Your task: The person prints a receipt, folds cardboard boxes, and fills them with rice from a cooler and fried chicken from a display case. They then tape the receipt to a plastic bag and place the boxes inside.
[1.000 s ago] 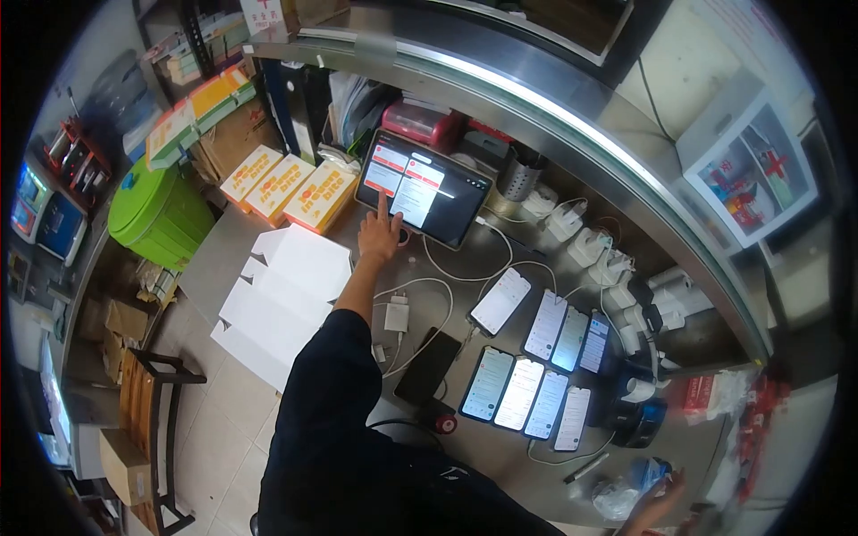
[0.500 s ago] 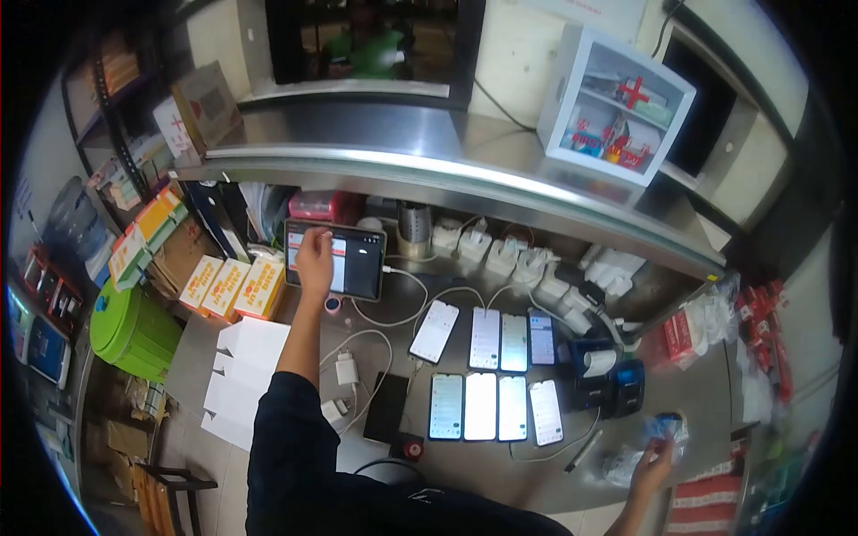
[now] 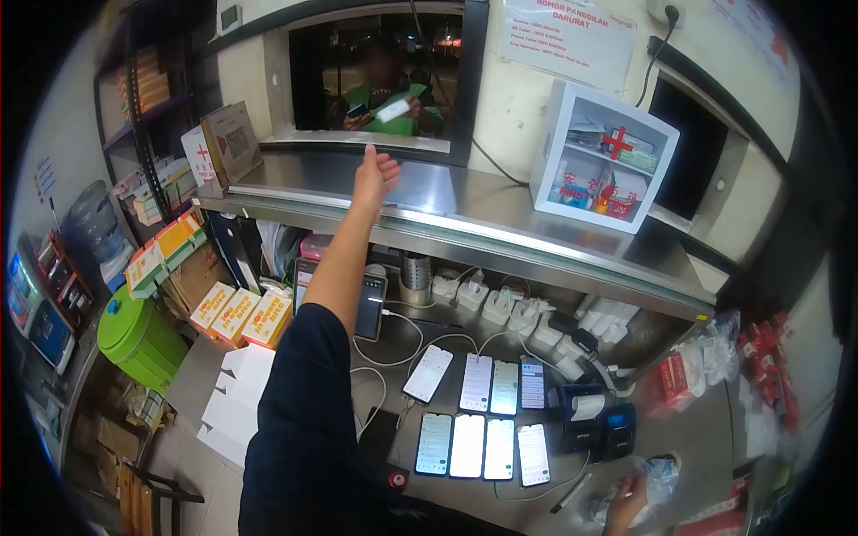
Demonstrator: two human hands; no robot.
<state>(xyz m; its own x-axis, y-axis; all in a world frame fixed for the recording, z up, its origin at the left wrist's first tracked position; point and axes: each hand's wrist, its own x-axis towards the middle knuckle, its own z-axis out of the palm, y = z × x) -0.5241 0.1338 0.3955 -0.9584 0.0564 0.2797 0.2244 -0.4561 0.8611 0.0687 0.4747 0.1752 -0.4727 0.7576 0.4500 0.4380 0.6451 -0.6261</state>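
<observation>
My left hand (image 3: 374, 181) reaches forward over the steel shelf (image 3: 304, 189), fingers apart and holding nothing. Beyond it, in the window opening, a person in green (image 3: 357, 96) holds a dark phone (image 3: 357, 112) and a white object (image 3: 393, 110). My right hand (image 3: 627, 507) is low at the right, fingers curled on a clear plastic bag (image 3: 657, 482) with some blue on it; part of the hand is cut off by the frame. The tablet (image 3: 372, 308) stands under the shelf, partly hidden by my left arm.
Several lit phones (image 3: 467, 445) lie in two rows on the steel counter, with cables among them. A small black printer (image 3: 575, 420) stands to their right. Orange-white boxes (image 3: 239, 314), white cartons (image 3: 237, 397) and a green bin (image 3: 143, 338) are left. A first-aid cabinet (image 3: 603, 161) sits on the shelf.
My left hand has left the tablet and moved up and forward towards the window. The view has tilted up, showing the person outside more fully. My right hand stays by the plastic bag.
</observation>
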